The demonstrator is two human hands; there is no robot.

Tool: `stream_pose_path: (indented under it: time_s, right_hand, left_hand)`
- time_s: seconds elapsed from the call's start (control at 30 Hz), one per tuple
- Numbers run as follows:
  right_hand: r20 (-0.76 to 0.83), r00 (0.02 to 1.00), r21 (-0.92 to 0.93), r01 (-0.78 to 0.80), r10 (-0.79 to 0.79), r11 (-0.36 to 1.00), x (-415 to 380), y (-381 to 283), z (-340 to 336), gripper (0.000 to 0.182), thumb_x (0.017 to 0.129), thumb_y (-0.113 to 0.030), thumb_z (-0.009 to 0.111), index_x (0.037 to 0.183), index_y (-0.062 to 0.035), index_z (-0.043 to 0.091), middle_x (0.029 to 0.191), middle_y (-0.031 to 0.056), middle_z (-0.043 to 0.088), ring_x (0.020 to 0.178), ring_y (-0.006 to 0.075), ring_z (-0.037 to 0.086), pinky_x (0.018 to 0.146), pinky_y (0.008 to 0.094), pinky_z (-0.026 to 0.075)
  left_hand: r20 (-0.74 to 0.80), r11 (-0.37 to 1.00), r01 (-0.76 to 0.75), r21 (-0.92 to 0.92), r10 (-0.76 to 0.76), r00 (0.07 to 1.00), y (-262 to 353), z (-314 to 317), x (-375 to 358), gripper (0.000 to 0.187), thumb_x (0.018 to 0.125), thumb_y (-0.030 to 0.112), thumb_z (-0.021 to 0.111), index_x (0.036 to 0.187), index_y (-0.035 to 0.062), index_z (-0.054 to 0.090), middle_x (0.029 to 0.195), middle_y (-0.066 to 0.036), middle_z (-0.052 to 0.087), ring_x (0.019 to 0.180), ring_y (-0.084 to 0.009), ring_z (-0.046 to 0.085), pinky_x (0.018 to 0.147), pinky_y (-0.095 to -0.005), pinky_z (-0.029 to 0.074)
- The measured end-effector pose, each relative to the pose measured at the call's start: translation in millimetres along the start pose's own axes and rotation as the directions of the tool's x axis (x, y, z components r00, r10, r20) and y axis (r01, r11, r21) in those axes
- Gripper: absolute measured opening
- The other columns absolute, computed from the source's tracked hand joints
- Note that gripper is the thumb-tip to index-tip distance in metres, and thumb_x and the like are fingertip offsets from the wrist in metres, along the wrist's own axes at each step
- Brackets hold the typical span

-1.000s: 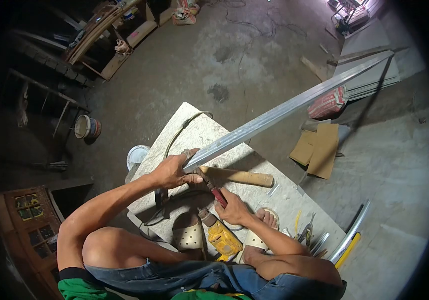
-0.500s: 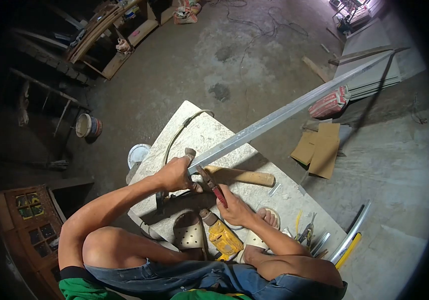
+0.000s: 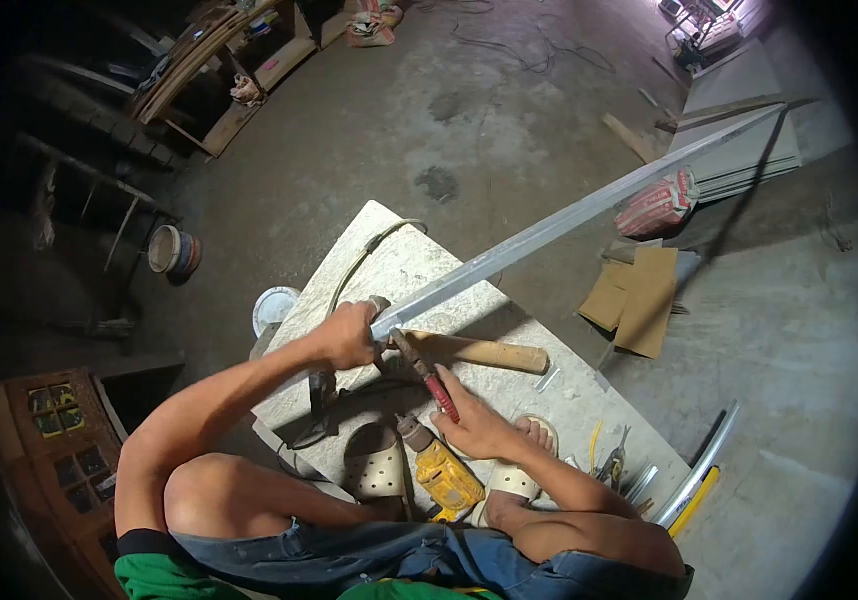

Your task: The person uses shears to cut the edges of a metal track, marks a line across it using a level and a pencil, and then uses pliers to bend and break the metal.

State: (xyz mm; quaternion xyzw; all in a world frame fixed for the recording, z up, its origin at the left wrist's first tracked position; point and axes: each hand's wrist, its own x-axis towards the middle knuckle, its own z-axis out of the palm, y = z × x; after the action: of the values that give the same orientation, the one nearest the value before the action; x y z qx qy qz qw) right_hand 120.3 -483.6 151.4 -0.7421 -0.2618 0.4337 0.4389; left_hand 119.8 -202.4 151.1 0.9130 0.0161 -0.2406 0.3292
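My left hand (image 3: 347, 335) is closed around the near end of a long metal channel (image 3: 549, 232), which slants up to the far right. In my right hand (image 3: 469, 420) are red-handled snips (image 3: 439, 390), their rusty jaws at the channel's near end. How far the jaws are closed is hard to see. Just beneath lies a hammer with a wooden handle (image 3: 494, 353), its head mostly hidden by my left hand and the channel. A yellow drill (image 3: 446, 477) rests between my feet on the whitish board (image 3: 419, 262).
A cable (image 3: 347, 272) curves over the board. Hand tools (image 3: 611, 462) and metal strips lie right of my foot. Cardboard (image 3: 646, 300) and a red-white sack (image 3: 656, 203) are on the floor at right. A bucket (image 3: 175, 250) stands at left.
My left hand and the channel's near end have shifted slightly left and down. The snips have tilted a little, still at the channel's end.
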Motion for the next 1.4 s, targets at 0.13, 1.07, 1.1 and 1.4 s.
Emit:
stream_pose_path:
  time_s: [0.13, 1.07, 1.1, 1.4]
  right_hand:
    - [0.142, 0.987, 0.119, 0.057, -0.074, 0.991, -5.0, 8.6, -9.6, 0.049, 0.092, -0.019, 0.055, 0.134, -0.0008, 0.036, 0.105, 0.0176, 0.056, 0.096, 0.0271, 0.056, 0.086, 0.0381, 0.045]
    - [0.242, 0.962, 0.28, 0.052, -0.123, 0.958, -20.9, 0.6, -7.9, 0.04, 0.093, -0.018, 0.054, 0.127, 0.0002, 0.042, 0.105, 0.0121, 0.058, 0.095, 0.0204, 0.057, 0.085, 0.0336, 0.046]
    - [0.244, 0.962, 0.28, 0.052, -0.123, 0.959, -21.2, -1.5, -8.4, 0.04, 0.093, -0.018, 0.054, 0.127, 0.0002, 0.042, 0.105, 0.0121, 0.058, 0.095, 0.0204, 0.057, 0.085, 0.0336, 0.046]
    - [0.109, 0.988, 0.155, 0.089, -0.106, 0.984, -14.3, -16.7, -15.8, 0.04, 0.092, -0.018, 0.055, 0.125, 0.0015, 0.044, 0.1, 0.0105, 0.052, 0.089, 0.0164, 0.051, 0.08, 0.0314, 0.044]
  left_hand:
    - [0.167, 0.961, 0.035, -0.274, 0.012, 0.986, 14.6, -39.0, -5.2, 0.04, 0.076, 0.012, 0.068, 0.113, 0.0, 0.056, 0.079, -0.011, 0.065, 0.068, -0.0173, 0.056, 0.064, -0.0333, 0.047]
    - [0.585, 0.428, 0.462, -0.777, 0.219, 0.781, -2.7, -57.4, 1.1, 0.015, 0.082, 0.007, 0.065, 0.089, -0.0064, 0.063, 0.079, -0.015, 0.066, 0.056, -0.0161, 0.063, 0.05, -0.0302, 0.057]
    - [0.583, 0.426, 0.461, -0.778, 0.219, 0.782, -2.8, -56.7, 1.4, 0.015, 0.082, 0.007, 0.065, 0.089, -0.0064, 0.063, 0.079, -0.015, 0.066, 0.056, -0.0161, 0.063, 0.05, -0.0302, 0.057]
    - [0.48, 0.653, 0.291, -0.699, 0.128, 0.868, 11.7, -39.8, -2.9, 0.017, 0.09, 0.016, 0.064, 0.092, -0.0009, 0.064, 0.068, -0.004, 0.06, 0.054, -0.0112, 0.057, 0.047, -0.0259, 0.047]
